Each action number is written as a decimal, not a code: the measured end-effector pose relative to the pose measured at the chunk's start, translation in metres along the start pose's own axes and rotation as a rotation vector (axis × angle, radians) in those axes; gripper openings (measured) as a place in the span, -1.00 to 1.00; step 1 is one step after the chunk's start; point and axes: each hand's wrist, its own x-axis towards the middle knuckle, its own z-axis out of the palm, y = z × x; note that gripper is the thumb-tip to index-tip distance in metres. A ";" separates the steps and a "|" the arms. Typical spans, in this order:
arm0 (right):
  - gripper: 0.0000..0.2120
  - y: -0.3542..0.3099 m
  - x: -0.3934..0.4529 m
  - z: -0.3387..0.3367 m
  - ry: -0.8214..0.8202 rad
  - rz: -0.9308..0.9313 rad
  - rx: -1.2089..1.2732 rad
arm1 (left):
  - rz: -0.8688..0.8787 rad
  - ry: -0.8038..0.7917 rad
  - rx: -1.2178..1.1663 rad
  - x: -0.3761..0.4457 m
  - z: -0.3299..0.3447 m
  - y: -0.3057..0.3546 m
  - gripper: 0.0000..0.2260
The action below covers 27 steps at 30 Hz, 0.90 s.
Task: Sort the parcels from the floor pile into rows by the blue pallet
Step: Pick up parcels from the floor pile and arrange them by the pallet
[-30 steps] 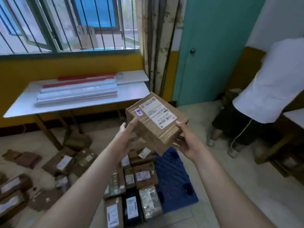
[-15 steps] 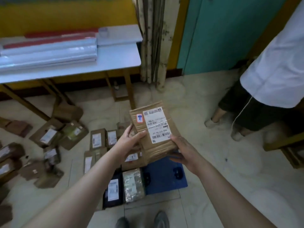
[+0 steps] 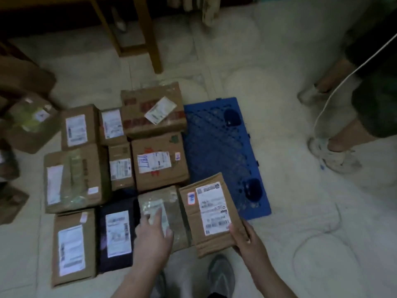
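A brown cardboard parcel point(image 3: 211, 214) with a white shipping label lies low at the near left corner of the blue pallet point(image 3: 223, 151). My right hand point(image 3: 247, 239) grips its near right corner, thumb on top. My left hand point(image 3: 153, 235) hovers with relaxed fingers over a tape-wrapped parcel point(image 3: 165, 214) just left of it, fingertips touching its label. Left of the pallet, several labelled parcels lie in rows on the floor, among them a black one point(image 3: 117, 233) and a large box point(image 3: 160, 162) with a handwritten label.
A loose pile of parcels point(image 3: 25, 123) sits at the far left. A table's wooden legs point(image 3: 150, 33) stand behind the rows. Another person's legs and white shoes point(image 3: 330, 153) stand right of the pallet, a white cord hanging there. My own shoes point(image 3: 221, 276) show below.
My view has tilted down to the floor. The held parcel has come down from chest height to the pallet's near corner. My left hand has let go of it and moved onto the tape-wrapped parcel.
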 end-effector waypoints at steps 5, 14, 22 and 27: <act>-0.23 0.073 0.101 0.029 0.059 0.021 0.073 | 0.183 0.128 0.224 0.048 0.087 -0.022 -0.44; -0.66 0.112 0.142 0.046 0.065 -0.194 -0.232 | 0.398 0.152 0.349 0.075 0.127 -0.080 -0.37; -0.49 0.090 0.145 0.070 0.135 -0.214 -0.287 | 0.439 0.023 0.399 0.071 0.110 -0.081 -0.34; -0.17 0.057 0.144 0.071 0.094 -0.020 -0.685 | 0.404 -0.152 0.442 0.074 0.082 -0.076 -0.32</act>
